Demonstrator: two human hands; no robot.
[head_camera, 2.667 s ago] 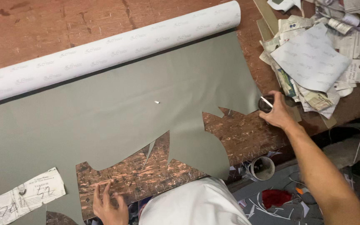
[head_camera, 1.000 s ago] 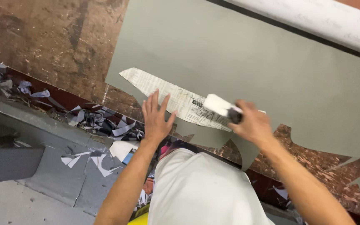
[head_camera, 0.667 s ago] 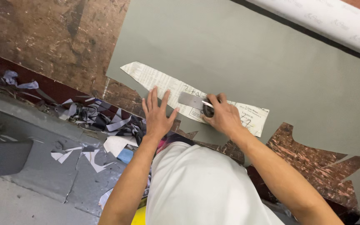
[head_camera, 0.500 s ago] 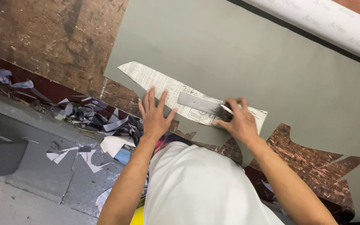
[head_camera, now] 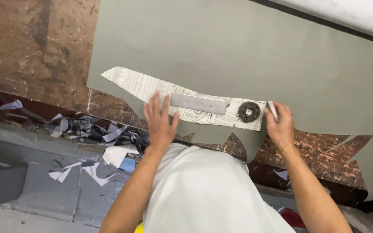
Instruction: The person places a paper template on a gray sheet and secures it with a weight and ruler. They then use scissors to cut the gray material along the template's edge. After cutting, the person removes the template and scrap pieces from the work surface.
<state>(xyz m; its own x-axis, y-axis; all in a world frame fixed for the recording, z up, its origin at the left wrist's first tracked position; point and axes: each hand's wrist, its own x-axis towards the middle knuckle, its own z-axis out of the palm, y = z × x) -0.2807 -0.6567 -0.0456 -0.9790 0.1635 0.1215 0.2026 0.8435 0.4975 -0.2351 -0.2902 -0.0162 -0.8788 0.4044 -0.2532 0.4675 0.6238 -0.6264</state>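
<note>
I am pressing my flat, open left hand (head_camera: 159,123) on the paper pattern (head_camera: 152,88), lying lengthwise left-to-right on the grey sheet (head_camera: 238,56); my right hand (head_camera: 279,125) is pinching, probably, chalk (head_camera: 273,110) at its right end.

Paper pattern (head_camera: 152,88) lies on the fabric sheet (head_camera: 238,51) near the table's (head_camera: 31,56) near edge. Metal bar (head_camera: 198,104) and ring weight (head_camera: 249,111) rest on the pattern, ring right of bar. Scraps (head_camera: 91,129) lie below the table edge.

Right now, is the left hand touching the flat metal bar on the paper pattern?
Apart. The head view shows the left hand flat on the paper pattern, with printed paper visible between its fingertips and the metal bar.
</note>
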